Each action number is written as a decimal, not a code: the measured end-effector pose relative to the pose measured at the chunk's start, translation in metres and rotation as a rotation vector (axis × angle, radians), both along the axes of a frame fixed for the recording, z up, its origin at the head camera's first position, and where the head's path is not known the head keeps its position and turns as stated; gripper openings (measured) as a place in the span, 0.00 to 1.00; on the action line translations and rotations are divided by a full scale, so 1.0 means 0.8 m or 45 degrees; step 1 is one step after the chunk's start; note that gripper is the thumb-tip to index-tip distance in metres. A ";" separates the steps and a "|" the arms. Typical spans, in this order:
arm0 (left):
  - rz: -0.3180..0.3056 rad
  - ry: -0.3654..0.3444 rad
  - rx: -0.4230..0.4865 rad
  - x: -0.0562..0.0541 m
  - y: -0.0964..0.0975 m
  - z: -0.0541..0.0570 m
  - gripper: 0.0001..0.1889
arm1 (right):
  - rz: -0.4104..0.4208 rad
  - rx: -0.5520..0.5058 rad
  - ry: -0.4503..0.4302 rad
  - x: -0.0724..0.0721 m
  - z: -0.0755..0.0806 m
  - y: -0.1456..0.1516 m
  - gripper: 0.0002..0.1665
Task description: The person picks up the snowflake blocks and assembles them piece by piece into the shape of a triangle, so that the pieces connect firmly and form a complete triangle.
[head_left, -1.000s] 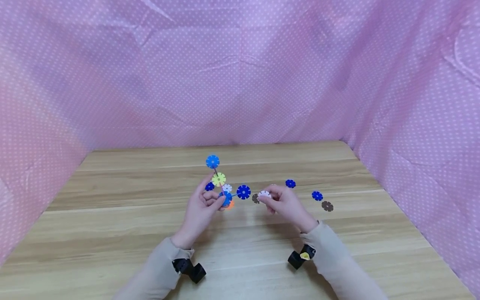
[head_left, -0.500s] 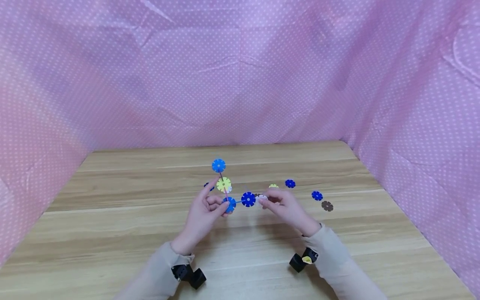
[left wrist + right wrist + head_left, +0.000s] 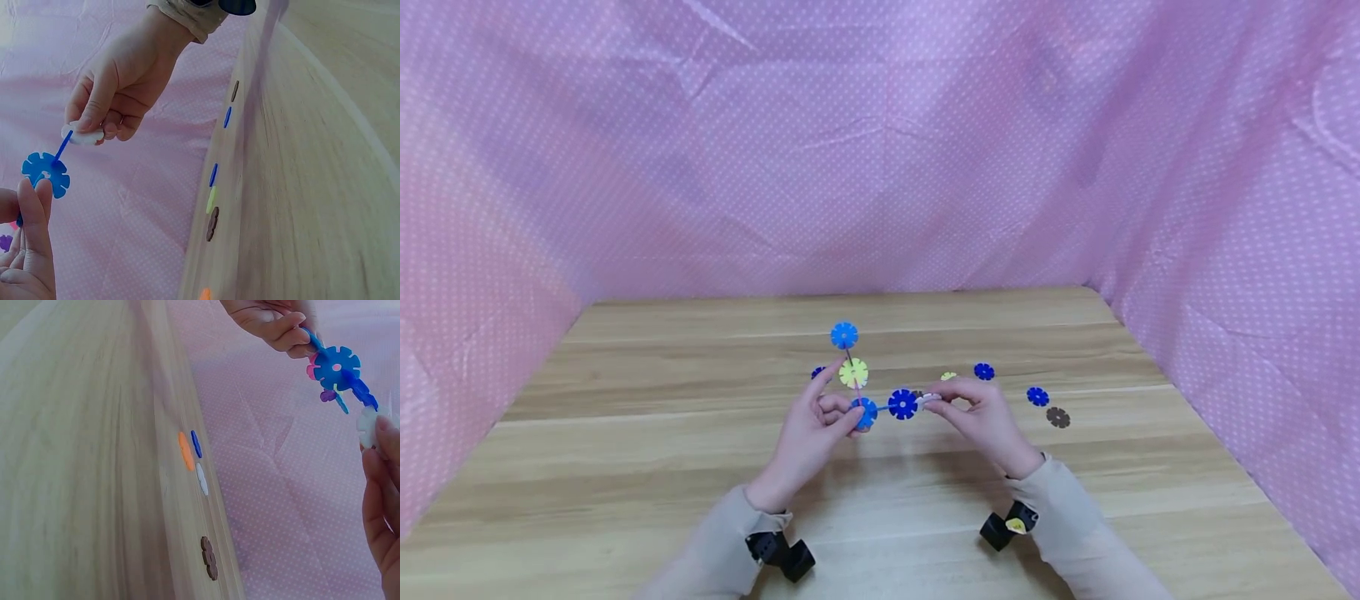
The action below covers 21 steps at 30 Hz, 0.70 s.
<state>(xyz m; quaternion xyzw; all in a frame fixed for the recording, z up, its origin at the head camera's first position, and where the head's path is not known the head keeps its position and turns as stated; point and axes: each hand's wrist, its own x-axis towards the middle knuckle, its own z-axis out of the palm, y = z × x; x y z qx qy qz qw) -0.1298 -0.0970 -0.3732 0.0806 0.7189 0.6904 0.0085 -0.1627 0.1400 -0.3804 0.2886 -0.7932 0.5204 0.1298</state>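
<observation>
1. Left hand [image 3: 805, 433]: thumb and fingers pinch the lower light-blue disc [image 3: 867, 412] of a disc chain held above the table [image 3: 625, 483]; the index finger extends up beside the yellow-green disc [image 3: 853, 372].
2. Right hand [image 3: 992, 425]: thumb and index finger close on the white disc [image 3: 366, 427], held against the edge of the dark-blue disc [image 3: 902, 404]. Whether the slots engage cannot be told.
3. Chain position: one branch rises from the left fingers to the upper light-blue disc [image 3: 844, 335]; the other runs towards the right fingers, ending in the dark-blue disc.
4. Handling (judged): discs are likely light, stiff, smooth plastic; joints may twist. Grip flat faces near the rim, keeping slots uncovered.
5. Surroundings: beyond and right of the right fingers lie a brown disc [image 3: 1057, 417], two blue discs [image 3: 1037, 397] and a small yellow disc [image 3: 948, 377]; below the left fingers, an orange disc [image 3: 185, 450].
6. Obstructions: nothing visible separates the two pinches; the right fingers partly mask the white disc.
</observation>
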 end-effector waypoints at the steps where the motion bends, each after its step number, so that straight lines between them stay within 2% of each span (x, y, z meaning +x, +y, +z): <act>1: -0.003 0.007 -0.001 0.000 0.001 0.000 0.37 | 0.014 -0.007 0.034 -0.001 -0.001 0.000 0.07; 8: 0.004 -0.014 0.008 0.000 0.002 0.001 0.37 | 0.058 0.018 0.214 -0.005 -0.002 0.001 0.09; 15: 0.003 -0.037 0.014 -0.001 0.003 0.001 0.37 | -0.016 0.008 0.309 -0.005 -0.003 -0.001 0.11; 21: -0.009 -0.058 0.024 -0.001 0.005 0.000 0.38 | 0.027 -0.014 0.357 -0.006 -0.005 0.000 0.12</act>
